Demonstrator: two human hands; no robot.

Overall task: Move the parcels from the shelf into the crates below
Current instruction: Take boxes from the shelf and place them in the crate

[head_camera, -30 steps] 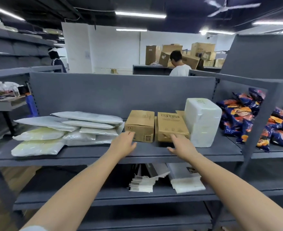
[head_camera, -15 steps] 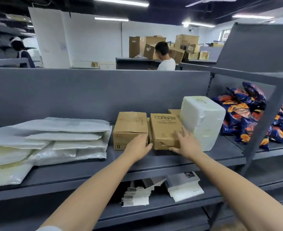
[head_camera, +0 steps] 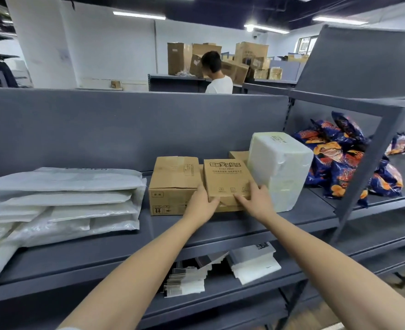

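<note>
Evidently stiff and probably light, the small brown printed cardboard box (head_camera: 225, 179) on the grey metal shelf (head_camera: 220, 226), white wrapped block (head_camera: 280, 170) at its 3 o'clock, is clasped at its near corners by the curled left grip (head_camera: 202, 202) and right grip (head_camera: 256, 201); squeeze opposite walls.

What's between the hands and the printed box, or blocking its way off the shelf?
Nothing visible. Left hand and right hand grip the printed box at its front corners. Plain box and white parcel flank it closely; the shelf front is open. Crates are out of view.
</note>
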